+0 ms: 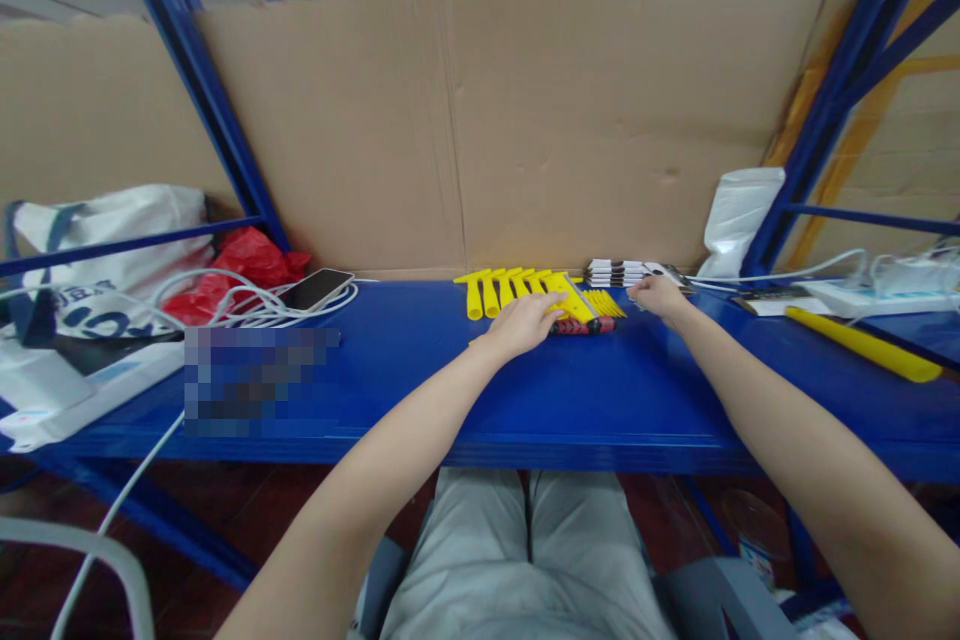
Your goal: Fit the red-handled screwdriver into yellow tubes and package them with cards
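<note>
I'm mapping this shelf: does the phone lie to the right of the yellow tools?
No, the phone lies to the left of the yellow tools, near the red bag.

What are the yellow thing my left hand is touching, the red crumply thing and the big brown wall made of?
Yellow tool: probably hard plastic, since it's one bright, even colour.
Red crumpled thing: likely thin plastic bag, a bit shiny with sharp creases, though it could be cloth.
Brown wall: looks like cardboard, dull and tan, with a fold line and small dents.
</note>
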Demonstrator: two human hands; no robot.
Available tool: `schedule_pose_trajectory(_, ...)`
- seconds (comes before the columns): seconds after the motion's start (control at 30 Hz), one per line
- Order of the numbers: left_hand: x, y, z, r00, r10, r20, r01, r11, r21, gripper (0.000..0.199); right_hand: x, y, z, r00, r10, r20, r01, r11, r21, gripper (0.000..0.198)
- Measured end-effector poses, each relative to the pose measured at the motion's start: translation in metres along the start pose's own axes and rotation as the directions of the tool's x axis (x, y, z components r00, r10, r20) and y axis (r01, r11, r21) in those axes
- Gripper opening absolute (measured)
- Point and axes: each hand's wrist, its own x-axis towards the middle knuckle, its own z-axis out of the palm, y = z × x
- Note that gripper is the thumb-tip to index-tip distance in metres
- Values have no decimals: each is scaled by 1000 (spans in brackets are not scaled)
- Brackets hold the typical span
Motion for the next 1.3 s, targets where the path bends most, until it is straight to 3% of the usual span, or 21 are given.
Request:
schedule_pose_trajectory(0.13, 0, -1, 1, 1000, 11, -5, -11, 1000, -1, 38, -8, -20, -2, 984, 142, 105, -167, 944, 283, 15)
schedule_pose_trajectory(0.23, 0, -1, 2, 1000, 18, -5, -18, 1000, 4, 38, -18, -36, -7, 927, 190, 323, -348, 756, 554, 19)
schedule_pose_trajectory(0.3, 0, -1, 1, 1000, 25, -3, -25, 1000, 9, 38, -25, -45, -8, 890, 187, 416, -433, 634, 641, 21)
schedule_pose_trajectory(0.37, 0, 0, 1, 999, 37, 4, -37, 999, 13, 37, -31, -52, -6, 878, 183, 441, -453, 611, 649, 23)
schedule_pose_trajectory(0.47, 0, 1, 0, 998, 58, 21, -58, 998, 19, 37, -40, -60, 3, 899, 149, 412, -397, 677, 620, 22)
schedule_pose_trajectory(0.7, -3, 4, 0, 996, 72, 52, -76, 994, 81, 38, -58, -65, 30, 956, -89, 281, -25, 925, 378, 10)
schedule_pose_trajectory(0.8, -3, 5, -1, 994, 91, 62, -98, 988, 116, 37, -58, -63, 37, 970, -216, 116, 191, 962, 195, 9)
schedule_pose_trajectory(0.9, -3, 7, -3, 990, 116, 76, -127, 978, 163, 37, -55, -60, 40, 947, -321, 17, 322, 947, -19, 9)
schedule_pose_trajectory(1.07, -5, 14, -10, 986, 102, 130, -134, 954, 266, 38, -52, -59, 41, 938, -345, 44, 347, 934, -86, 9)
schedule_pose_trajectory(1.3, -6, 17, -12, 982, 95, 165, -144, 938, 317, 38, -59, -61, 42, 957, -284, 49, 278, 955, 101, 7)
